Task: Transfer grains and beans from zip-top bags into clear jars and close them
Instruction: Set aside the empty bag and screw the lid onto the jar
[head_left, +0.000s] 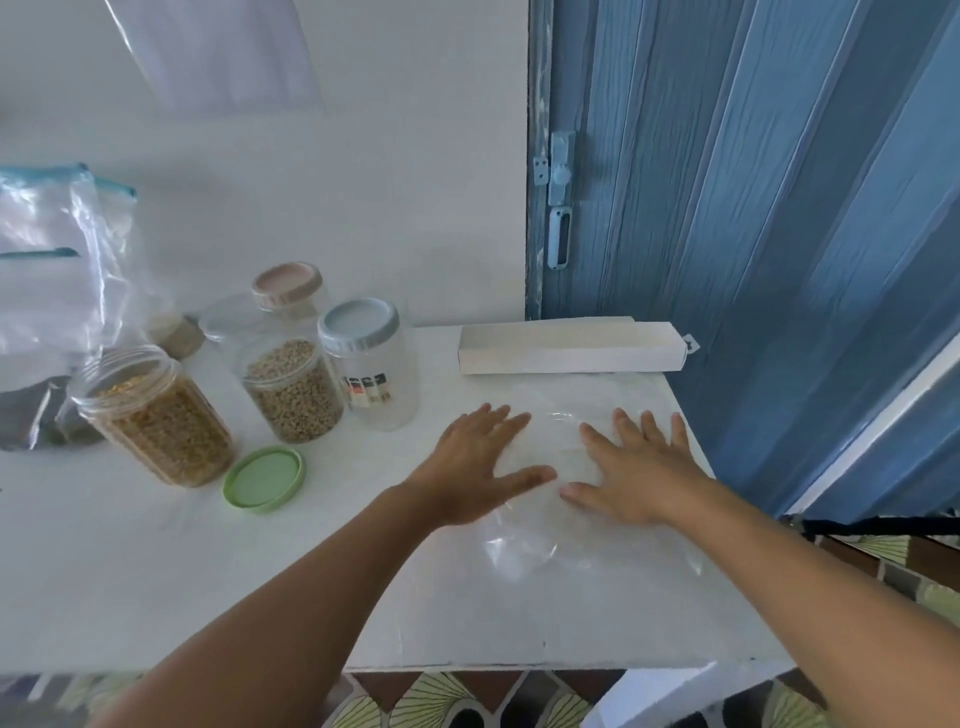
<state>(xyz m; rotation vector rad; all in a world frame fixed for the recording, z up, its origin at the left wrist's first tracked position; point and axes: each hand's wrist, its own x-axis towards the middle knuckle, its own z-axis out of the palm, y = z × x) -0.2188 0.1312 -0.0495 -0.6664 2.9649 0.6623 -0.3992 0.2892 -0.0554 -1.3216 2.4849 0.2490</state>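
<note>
Head view is showing me both hands lying flat on an empty clear zip-top bag (566, 519) spread on the right part of the white table (260, 582). My left hand (470, 467) is pressing down with fingers straight and spread, thumb pointing right; my right hand (634, 467) is doing the same just beside it, thumb pointing left, the two thumbs nearly meeting. The bag is lying flat with its long axis running away from me toward the white box (571, 345) at the table's far edge; I cannot tell which end carries the zip. Left of my hands, a green lid (264, 478) is sitting on the table, near an open jar of yellow grains (156, 415). Behind it an open jar of pale beans (293, 387) is standing upright, touching a clear jar with a grey-blue lid (371, 364). A jar with a pink lid (288, 286) is standing further back. More plastic bags (57, 270) are slumping at far left.
</note>
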